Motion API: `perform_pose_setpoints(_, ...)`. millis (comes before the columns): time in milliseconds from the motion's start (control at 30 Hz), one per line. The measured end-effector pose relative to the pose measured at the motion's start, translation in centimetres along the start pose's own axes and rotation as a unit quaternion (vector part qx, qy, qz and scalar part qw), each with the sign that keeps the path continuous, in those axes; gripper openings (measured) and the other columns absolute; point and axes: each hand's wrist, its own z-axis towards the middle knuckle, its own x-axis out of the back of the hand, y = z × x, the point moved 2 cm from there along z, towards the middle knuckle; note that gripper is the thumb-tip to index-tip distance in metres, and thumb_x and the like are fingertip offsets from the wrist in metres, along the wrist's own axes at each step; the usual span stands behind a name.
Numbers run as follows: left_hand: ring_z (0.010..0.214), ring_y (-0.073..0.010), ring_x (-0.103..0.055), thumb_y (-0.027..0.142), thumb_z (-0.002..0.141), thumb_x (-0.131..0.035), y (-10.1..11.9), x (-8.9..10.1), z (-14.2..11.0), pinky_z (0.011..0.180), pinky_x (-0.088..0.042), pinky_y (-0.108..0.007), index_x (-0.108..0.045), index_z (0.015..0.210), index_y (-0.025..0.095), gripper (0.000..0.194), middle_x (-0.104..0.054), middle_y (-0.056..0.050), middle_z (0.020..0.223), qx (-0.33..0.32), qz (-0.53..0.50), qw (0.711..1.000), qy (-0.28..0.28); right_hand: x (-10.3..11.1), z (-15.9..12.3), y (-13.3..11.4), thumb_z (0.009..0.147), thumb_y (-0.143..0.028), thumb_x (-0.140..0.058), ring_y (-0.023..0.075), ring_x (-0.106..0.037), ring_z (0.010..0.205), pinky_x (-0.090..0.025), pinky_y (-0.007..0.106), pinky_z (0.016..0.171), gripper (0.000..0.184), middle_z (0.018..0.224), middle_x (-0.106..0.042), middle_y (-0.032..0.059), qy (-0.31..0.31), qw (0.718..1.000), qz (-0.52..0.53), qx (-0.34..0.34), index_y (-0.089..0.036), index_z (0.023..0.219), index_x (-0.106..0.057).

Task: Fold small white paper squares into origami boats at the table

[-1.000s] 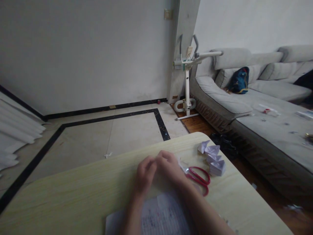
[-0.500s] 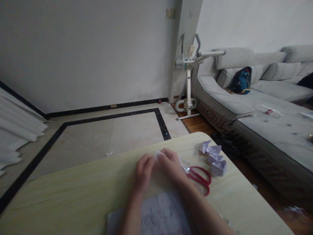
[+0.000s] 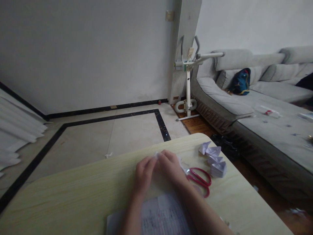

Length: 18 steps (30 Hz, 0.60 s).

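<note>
Between my fingertips is a small piece of white paper (image 3: 156, 155), mostly hidden by the fingers. My left hand (image 3: 144, 172) is closed on its left side, and my right hand (image 3: 170, 164) pinches it from the right. Both hands are above the far part of the pale wooden table (image 3: 80, 191). Just right of my right hand lie red-handled scissors (image 3: 207, 183), their blades partly covered by the hand. A written sheet of paper (image 3: 162, 215) lies beneath my forearms.
Several folded white paper pieces (image 3: 218, 169) stand near the table's right edge. Beyond that edge is a grey sofa (image 3: 274, 130) with a blue backpack (image 3: 241, 81). A white exercise machine (image 3: 188, 85) stands past the far corner. A white scrap (image 3: 109, 155) lies on the floor.
Less of the white paper shows between my fingertips, which have shifted slightly around it. The scissors and folded pieces stay where they were.
</note>
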Motion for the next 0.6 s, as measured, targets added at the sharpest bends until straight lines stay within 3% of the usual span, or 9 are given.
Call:
perform_pose_setpoints(400, 0.056, -0.0135, -0.046, 0.049, 0.082, -0.055, -0.03, -0.14, -0.17, 0.054, -0.035, -0.024, -0.05, 0.057, 0.018, 0.04, -0.048, 0.002, 0.054, 0.024, 0.033, 0.999, 0.006, 0.3, 0.16, 0.49, 0.085, -0.042, -0.056, 0.0101, -0.041, 0.056, -0.034, 0.021, 0.052, 0.035, 0.058, -0.045, -0.0041, -0.015, 1.0, -0.002, 0.0, -0.017, 0.062, -0.049)
perform_pose_setpoints(600, 0.056, -0.0129, -0.045, 0.043, 0.082, -0.056, -0.29, 0.17, 0.15, 0.054, -0.034, -0.024, -0.048, 0.054, 0.018, 0.038, -0.047, 0.002, 0.054, 0.01, 0.005, 1.0, -0.003, 0.15, 0.12, 0.65, 0.086, -0.044, -0.055, 0.0107, -0.045, 0.058, -0.035, 0.021, 0.053, 0.035, 0.061, -0.05, -0.0025, -0.031, 0.999, 0.012, -0.011, -0.017, 0.064, -0.053)
